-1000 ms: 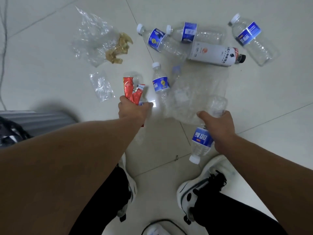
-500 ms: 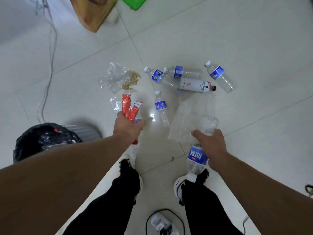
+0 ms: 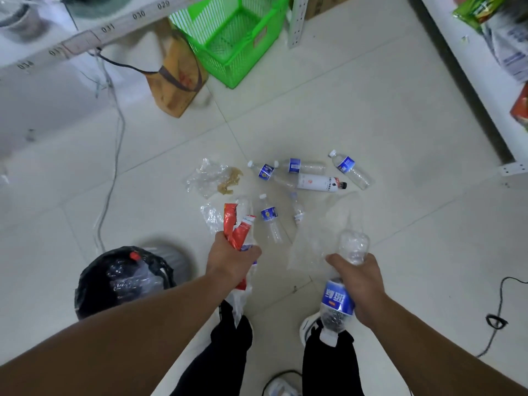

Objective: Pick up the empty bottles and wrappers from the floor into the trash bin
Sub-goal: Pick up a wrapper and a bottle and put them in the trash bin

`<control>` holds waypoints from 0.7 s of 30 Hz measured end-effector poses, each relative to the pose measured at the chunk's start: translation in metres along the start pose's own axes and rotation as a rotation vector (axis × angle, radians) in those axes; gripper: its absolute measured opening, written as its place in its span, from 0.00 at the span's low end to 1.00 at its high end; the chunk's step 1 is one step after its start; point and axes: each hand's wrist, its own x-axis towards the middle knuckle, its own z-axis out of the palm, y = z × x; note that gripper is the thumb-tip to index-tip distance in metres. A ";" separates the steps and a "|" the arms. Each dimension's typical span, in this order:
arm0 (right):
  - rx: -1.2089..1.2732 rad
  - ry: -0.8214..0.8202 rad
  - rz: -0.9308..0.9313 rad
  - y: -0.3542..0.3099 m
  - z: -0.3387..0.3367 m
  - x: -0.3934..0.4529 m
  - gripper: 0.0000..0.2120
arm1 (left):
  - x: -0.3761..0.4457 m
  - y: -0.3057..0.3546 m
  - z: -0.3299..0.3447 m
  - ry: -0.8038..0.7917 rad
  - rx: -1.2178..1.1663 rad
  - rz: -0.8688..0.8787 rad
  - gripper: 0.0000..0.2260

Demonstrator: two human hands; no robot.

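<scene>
Red wrappers (image 3: 237,228) are gripped in the left hand (image 3: 228,260), a blue-labelled bottle (image 3: 341,284) in the right hand (image 3: 360,281) — black-lined trash bin (image 3: 94,281) at left, more bottles (image 3: 300,177) and a green basket (image 3: 228,38) lie ahead on the tile floor (image 3: 371,115).

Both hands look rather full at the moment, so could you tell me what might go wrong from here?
1. The left hand grips red wrappers together with clear plastic; loose pieces could slip out before reaching the trash bin.
2. The right hand holds a crumpled bottle plus a clear bag, which might drop.
3. Bottles on the floor ahead are a tripping risk.
</scene>
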 end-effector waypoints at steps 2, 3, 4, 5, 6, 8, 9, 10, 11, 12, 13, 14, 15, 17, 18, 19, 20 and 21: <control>0.025 0.008 -0.007 -0.005 0.006 -0.012 0.30 | -0.005 0.002 -0.012 -0.017 0.014 0.023 0.21; 0.034 0.010 -0.009 -0.008 0.009 -0.018 0.29 | -0.006 0.003 -0.019 -0.018 0.023 0.032 0.21; 0.039 0.009 -0.014 -0.011 0.013 -0.023 0.28 | -0.007 0.004 -0.025 -0.016 0.031 0.039 0.21; 0.036 0.005 -0.019 -0.013 0.016 -0.027 0.27 | -0.008 0.005 -0.031 -0.013 0.036 0.040 0.21; 0.033 -0.003 -0.024 -0.016 0.019 -0.030 0.27 | -0.009 0.006 -0.036 -0.005 0.036 0.039 0.21; 0.016 -0.027 -0.029 -0.019 0.026 -0.033 0.26 | -0.011 0.007 -0.045 0.024 0.034 0.031 0.21; 0.000 -0.042 -0.028 -0.020 0.029 -0.034 0.27 | -0.011 0.006 -0.049 0.040 0.030 0.026 0.21; -0.016 -0.058 -0.029 -0.022 0.032 -0.033 0.28 | -0.012 0.005 -0.052 0.052 0.021 0.022 0.22; -0.032 -0.075 -0.031 -0.023 0.035 -0.031 0.29 | -0.012 0.004 -0.054 0.062 0.011 0.012 0.22; -0.047 -0.093 -0.035 -0.025 0.038 -0.030 0.30 | -0.014 0.002 -0.057 0.074 0.000 0.003 0.23; -0.063 -0.115 -0.042 -0.027 0.040 -0.029 0.32 | -0.016 0.000 -0.059 0.085 -0.011 -0.004 0.24; -0.082 -0.137 -0.051 -0.028 0.042 -0.029 0.34 | -0.019 -0.003 -0.061 0.099 -0.021 -0.010 0.24; -0.101 -0.152 -0.062 -0.031 0.043 -0.030 0.36 | -0.022 -0.006 -0.062 0.115 -0.029 -0.019 0.24; -0.124 -0.187 -0.078 -0.033 0.044 -0.032 0.38 | -0.031 -0.013 -0.064 0.149 -0.071 -0.048 0.23; -0.134 -0.208 -0.078 -0.033 0.044 -0.034 0.37 | -0.035 -0.016 -0.064 0.160 -0.093 -0.061 0.23; -0.148 -0.224 -0.080 -0.035 0.044 -0.036 0.36 | -0.039 -0.020 -0.066 0.165 -0.118 -0.071 0.23; -0.168 -0.239 -0.089 -0.037 0.045 -0.039 0.35 | -0.042 -0.024 -0.067 0.169 -0.151 -0.079 0.23; -0.190 -0.249 -0.096 -0.038 0.047 -0.040 0.35 | -0.044 -0.028 -0.069 0.170 -0.181 -0.082 0.23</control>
